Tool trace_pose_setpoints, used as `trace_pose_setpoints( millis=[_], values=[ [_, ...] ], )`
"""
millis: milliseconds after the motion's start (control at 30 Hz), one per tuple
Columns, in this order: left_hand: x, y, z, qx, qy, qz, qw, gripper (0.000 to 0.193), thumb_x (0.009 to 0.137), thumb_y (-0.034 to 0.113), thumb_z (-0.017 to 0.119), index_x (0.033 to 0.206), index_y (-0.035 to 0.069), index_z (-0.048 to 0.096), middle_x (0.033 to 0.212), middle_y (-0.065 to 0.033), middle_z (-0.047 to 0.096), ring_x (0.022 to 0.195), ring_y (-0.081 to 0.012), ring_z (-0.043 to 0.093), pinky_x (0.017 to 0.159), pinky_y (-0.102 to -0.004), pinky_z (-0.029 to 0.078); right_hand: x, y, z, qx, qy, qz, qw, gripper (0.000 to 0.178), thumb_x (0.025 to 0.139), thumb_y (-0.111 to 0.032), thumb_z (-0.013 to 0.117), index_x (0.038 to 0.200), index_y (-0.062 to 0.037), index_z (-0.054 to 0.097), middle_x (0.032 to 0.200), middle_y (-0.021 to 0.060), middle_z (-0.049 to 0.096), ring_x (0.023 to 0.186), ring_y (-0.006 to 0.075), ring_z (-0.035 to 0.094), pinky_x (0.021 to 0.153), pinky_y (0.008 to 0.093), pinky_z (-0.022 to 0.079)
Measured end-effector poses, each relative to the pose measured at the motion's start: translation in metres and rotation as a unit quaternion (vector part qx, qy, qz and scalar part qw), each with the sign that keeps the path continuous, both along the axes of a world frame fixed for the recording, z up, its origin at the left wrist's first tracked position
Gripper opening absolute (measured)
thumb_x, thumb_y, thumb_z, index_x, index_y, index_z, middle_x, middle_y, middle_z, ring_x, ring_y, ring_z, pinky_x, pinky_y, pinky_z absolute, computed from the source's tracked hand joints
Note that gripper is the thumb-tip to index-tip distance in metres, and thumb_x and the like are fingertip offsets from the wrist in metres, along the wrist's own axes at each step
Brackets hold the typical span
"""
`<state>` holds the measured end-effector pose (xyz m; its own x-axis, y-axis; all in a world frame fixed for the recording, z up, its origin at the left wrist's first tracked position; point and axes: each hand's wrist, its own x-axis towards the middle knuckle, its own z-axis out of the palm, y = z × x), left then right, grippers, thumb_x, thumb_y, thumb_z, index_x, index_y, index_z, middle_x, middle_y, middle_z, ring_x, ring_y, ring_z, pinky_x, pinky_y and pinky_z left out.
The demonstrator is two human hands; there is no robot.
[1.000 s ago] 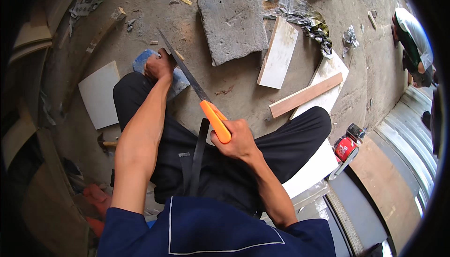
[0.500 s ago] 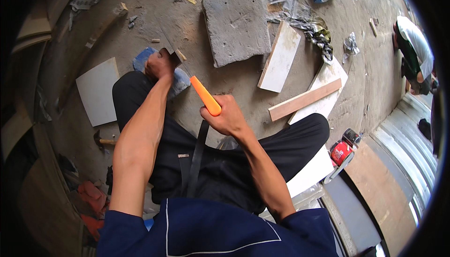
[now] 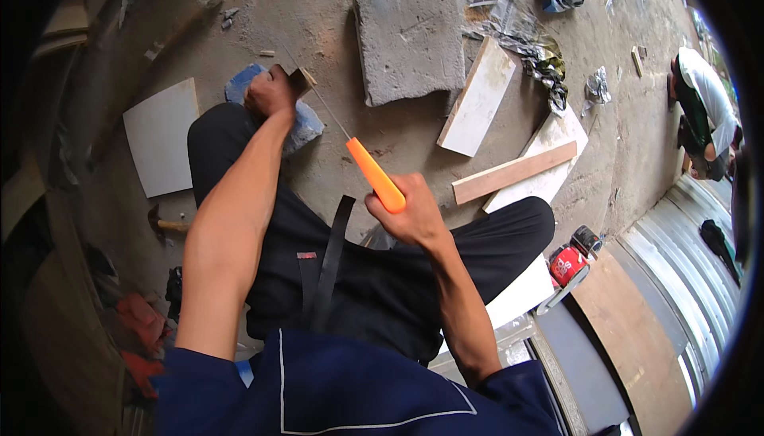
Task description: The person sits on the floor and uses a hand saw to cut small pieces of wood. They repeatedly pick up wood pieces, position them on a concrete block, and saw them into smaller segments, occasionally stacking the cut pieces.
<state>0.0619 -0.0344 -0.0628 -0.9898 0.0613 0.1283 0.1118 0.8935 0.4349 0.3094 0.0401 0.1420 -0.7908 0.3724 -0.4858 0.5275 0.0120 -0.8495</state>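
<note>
My right hand [image 3: 414, 207] is closed around the orange handle of a handsaw [image 3: 374, 172]. The saw's thin blade runs up and left from the handle to a small piece of wood [image 3: 303, 81]. My left hand [image 3: 269, 92] grips that wood, its fingers wrapped round it above a blue-stained block [image 3: 304, 127] beside my left knee. The blade lies across or right against the wood; the exact contact is too small to make out.
A grey concrete slab [image 3: 410, 46] lies ahead, with white boards [image 3: 477, 102] and a wooden strip [image 3: 517, 172] to its right. At left are a white panel [image 3: 161, 138] and a hammer [image 3: 169, 223]. A red can [image 3: 567, 265] stands near my right knee. Another person [image 3: 704, 110] bends at far right.
My right hand has drawn the saw back toward me and to the right, so more blade shows between handle and wood. My left hand keeps its hold in nearly the same place.
</note>
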Motion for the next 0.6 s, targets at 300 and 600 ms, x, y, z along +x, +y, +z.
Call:
trace_pose_setpoints(
  millis=[300, 600],
  values=[
    [0.008, -0.008, -0.013, 0.01, 0.036, -0.063, 0.997, 0.035, 0.073, 0.032, 0.06, 0.056, 0.002, 0.062, 0.064, -0.022, 0.061, 0.059, -0.0406, 0.06, 0.055, -0.0516, 0.041, 0.005, -0.007, -0.001, 0.114, 0.046, -0.004, 0.992, 0.018, 0.074, -0.015, 0.064, 0.071, 0.0013, 0.057, 0.055, 0.0177, 0.052, 0.046, 0.0318, 0.05, 0.05, 0.0375, 0.043],
    [0.016, -0.008, 0.006, -0.025, -0.044, -0.067, 0.997, 0.04, 0.077, 0.038, 0.055, 0.06, 0.003, 0.065, 0.064, -0.0207, 0.061, 0.058, -0.0393, 0.06, 0.054, -0.0497, 0.041, 0.031, -0.04, -0.01, 0.058, 0.061, -0.046, 0.995, 0.019, 0.071, -0.018, 0.066, 0.07, -0.001, 0.058, 0.06, 0.0183, 0.057, 0.057, 0.0388, 0.058, 0.056, 0.0424, 0.048]
  ],
)
